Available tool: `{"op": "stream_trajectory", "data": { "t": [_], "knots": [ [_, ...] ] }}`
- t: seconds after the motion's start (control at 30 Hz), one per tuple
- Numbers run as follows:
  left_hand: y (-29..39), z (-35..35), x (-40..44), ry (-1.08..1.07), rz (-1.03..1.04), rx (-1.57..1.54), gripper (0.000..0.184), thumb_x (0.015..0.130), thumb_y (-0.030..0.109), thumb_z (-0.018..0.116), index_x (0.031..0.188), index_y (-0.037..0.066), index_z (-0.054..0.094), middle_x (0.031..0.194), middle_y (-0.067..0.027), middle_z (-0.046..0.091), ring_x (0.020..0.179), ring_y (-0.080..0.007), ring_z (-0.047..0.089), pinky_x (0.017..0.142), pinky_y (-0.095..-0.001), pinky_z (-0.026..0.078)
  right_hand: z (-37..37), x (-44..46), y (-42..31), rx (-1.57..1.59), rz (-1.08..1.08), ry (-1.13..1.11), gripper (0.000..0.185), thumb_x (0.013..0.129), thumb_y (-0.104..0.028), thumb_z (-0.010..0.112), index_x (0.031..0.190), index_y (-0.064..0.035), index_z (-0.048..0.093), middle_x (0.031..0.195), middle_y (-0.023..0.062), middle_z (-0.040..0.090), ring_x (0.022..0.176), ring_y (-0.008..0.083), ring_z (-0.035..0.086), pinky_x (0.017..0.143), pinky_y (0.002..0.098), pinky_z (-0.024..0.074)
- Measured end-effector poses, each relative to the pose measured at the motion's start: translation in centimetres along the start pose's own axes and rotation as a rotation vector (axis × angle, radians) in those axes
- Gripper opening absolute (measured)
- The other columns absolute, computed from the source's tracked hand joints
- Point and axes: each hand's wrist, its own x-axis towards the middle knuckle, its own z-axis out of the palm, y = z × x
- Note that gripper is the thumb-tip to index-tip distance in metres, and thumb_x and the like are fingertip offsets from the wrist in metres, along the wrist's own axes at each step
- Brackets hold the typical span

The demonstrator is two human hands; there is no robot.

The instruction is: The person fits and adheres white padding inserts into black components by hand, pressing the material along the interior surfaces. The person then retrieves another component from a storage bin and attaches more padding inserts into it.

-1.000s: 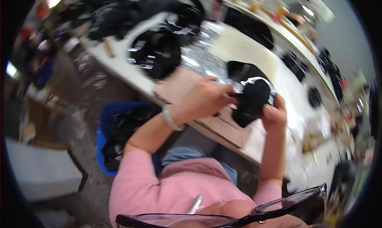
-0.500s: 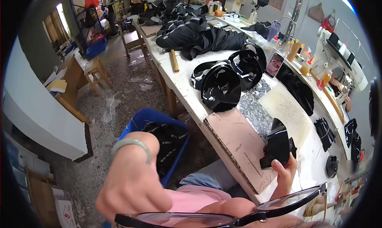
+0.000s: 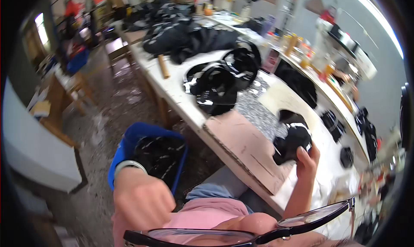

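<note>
My right hand grips a glossy black shoe upper, thumb on its near side and most fingers hidden behind. The upper is tilted above the cardboard sheet at the table's near edge. My left hand, with a pale bangle at the wrist, is curled closed close to my chest. It is blurred, and what its fingers hold, if anything, is hidden. Beyond the cardboard, more glossy black uppers stand on the white table.
A blue bin with black pieces stands on the floor beside my leg. Dark pieces are heaped at the table's far end, near a wooden-handled tool. A phone leans by the shelf of bottles. Another person's hand is at a machine on the right.
My view has swung, so the table sits further left and higher. The upper in my right hand has turned, showing a different side. My left hand stays closed near my chest.
</note>
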Motion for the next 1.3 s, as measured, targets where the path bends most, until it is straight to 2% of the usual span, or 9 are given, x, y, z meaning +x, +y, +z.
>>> {"op": "stream_trajectory", "data": {
  "t": [0.13, 0.27, 0.3, 0.37, 0.5, 0.67, 0.87, 1.0, 1.3],
  "knots": [
    [-6.7, 2.8, -4.4, 0.057, -0.886, -0.134, 0.016, 0.091, 0.015, 0.062, 0.086, 0.002, 0.070, 0.074, -0.0106, 0.067, 0.061, -0.0249, 0.063, 0.057, -0.0322, 0.048, 0.0, 0.3, -0.9, 0.112, -0.052, 0.008, 0.056, 0.080, -0.019, 0.062, 0.125, 0.0124, 0.050, 0.117, 0.0198, 0.062, 0.108, 0.0286, 0.062, 0.097, 0.0389, 0.0467],
    [-12.5, 6.0, -5.7, -0.041, -1.406, 0.052, 0.024, 0.088, 0.027, 0.068, 0.091, 0.004, 0.070, 0.070, -0.0115, 0.067, 0.065, -0.0175, 0.065, 0.058, -0.0268, 0.049, -1.2, 0.2, -0.1, 0.258, -0.057, 0.007, 0.064, 0.081, -0.022, 0.061, 0.132, 0.0122, 0.044, 0.123, 0.0210, 0.059, 0.113, 0.0305, 0.060, 0.100, 0.0407, 0.0459],
    [-13.0, 5.9, -4.9, -0.116, -1.419, 0.331, 0.026, 0.088, 0.030, 0.069, 0.093, 0.004, 0.070, 0.071, -0.0122, 0.067, 0.066, -0.0182, 0.066, 0.060, -0.0267, 0.049, -1.2, -0.1, 0.1, 0.294, -0.055, -0.002, 0.066, 0.080, -0.023, 0.062, 0.133, 0.0123, 0.043, 0.124, 0.0215, 0.059, 0.113, 0.0308, 0.060, 0.100, 0.0405, 0.0459],
    [-14.3, 5.8, -4.6, 0.320, -1.204, 0.436, 0.025, 0.087, 0.027, 0.070, 0.097, 0.004, 0.070, 0.077, -0.0134, 0.068, 0.068, -0.0198, 0.066, 0.061, -0.0271, 0.050, -1.3, -1.0, 0.6, 0.340, -0.043, 0.005, 0.061, 0.078, -0.019, 0.065, 0.127, 0.0123, 0.048, 0.117, 0.0190, 0.062, 0.106, 0.0269, 0.062, 0.096, 0.0371, 0.0471],
    [-17.2, 3.8, 0.0, 0.779, -0.902, 0.277, 0.023, 0.089, 0.007, 0.067, 0.110, -0.002, 0.065, 0.098, -0.0078, 0.066, 0.077, -0.0094, 0.059, 0.067, -0.0217, 0.048, -3.6, -3.4, 2.4, 0.245, 0.028, -0.075, 0.075, 0.073, -0.025, 0.071, 0.131, 0.0141, 0.043, 0.125, 0.0232, 0.058, 0.113, 0.0310, 0.060, 0.100, 0.0399, 0.0463],
    [-22.9, 3.8, 3.2, 0.650, -0.843, 0.291, 0.026, 0.093, 0.011, 0.064, 0.116, -0.001, 0.063, 0.116, -0.0074, 0.063, 0.093, -0.0095, 0.061, 0.081, -0.0241, 0.050, -4.9, -6.2, 2.6, 0.253, 0.041, 0.031, 0.078, 0.072, -0.029, 0.074, 0.130, 0.0141, 0.044, 0.123, 0.0222, 0.059, 0.112, 0.0298, 0.061, 0.100, 0.0396, 0.0456],
    [-25.8, 5.2, 4.3, 0.778, -0.996, -0.197, 0.034, 0.094, 0.028, 0.065, 0.108, -0.003, 0.064, 0.100, -0.0066, 0.066, 0.084, -0.0097, 0.062, 0.070, -0.0226, 0.049, -5.3, -8.0, 1.8, 0.342, 0.014, 0.139, 0.064, 0.071, -0.015, 0.072, 0.124, 0.0134, 0.051, 0.110, 0.0159, 0.066, 0.096, 0.0192, 0.064, 0.088, 0.0306, 0.0487],
    [-26.3, 2.5, 5.5, 0.679, -0.961, -0.170, 0.029, 0.094, 0.023, 0.065, 0.088, -0.005, 0.070, 0.090, -0.0032, 0.067, 0.078, -0.0058, 0.060, 0.065, -0.0192, 0.046, -5.7, -6.5, 2.1, 0.288, -0.054, 0.117, 0.062, 0.071, -0.015, 0.073, 0.122, 0.0134, 0.052, 0.107, 0.0159, 0.066, 0.093, 0.0196, 0.064, 0.086, 0.0310, 0.0495],
    [-24.9, -1.9, 6.8, 1.015, -0.744, -0.272, 0.015, 0.090, 0.008, 0.059, 0.093, -0.005, 0.066, 0.086, -0.0041, 0.065, 0.082, -0.0098, 0.064, 0.079, -0.0278, 0.058, -1.9, 0.6, 0.6, 0.220, -0.116, 0.082, 0.062, 0.076, -0.011, 0.072, 0.130, 0.0066, 0.048, 0.110, 0.0078, 0.060, 0.100, 0.0149, 0.057, 0.088, 0.0263, 0.0440]
  ]
}}
